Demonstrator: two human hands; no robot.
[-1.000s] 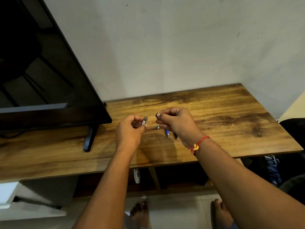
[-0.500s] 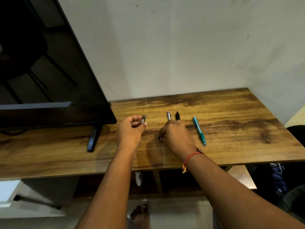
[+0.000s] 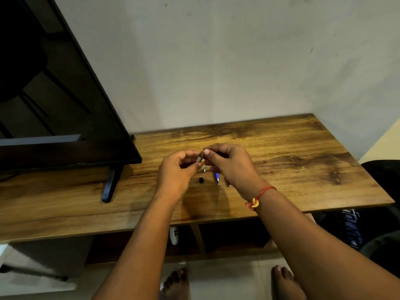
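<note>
My left hand (image 3: 177, 169) pinches a small grey metal piece (image 3: 199, 158) between thumb and fingers, held above the wooden table (image 3: 292, 161). My right hand (image 3: 231, 165) is raised right beside it, its thumb and forefinger touching the piece's upper end. Its curled lower fingers hold pens; a blue pen tip (image 3: 217, 179) and a darker one (image 3: 228, 185) poke out beneath the palm. A tiny silver bit (image 3: 204, 169) shows just under the fingers. On the tabletop below the hands lies a small black piece (image 3: 201, 180).
A black TV screen (image 3: 65, 118) stands on the table's left half, its foot (image 3: 110, 185) close to my left wrist. A wall closes off the back and right. Shelves under the table hold a white object (image 3: 174, 234). My bare feet are on the tiled floor.
Half a second ago my right hand rested on the table beside pens lying there. It has lifted to meet my left hand, pen tips hanging under it. A black piece now lies on the table.
</note>
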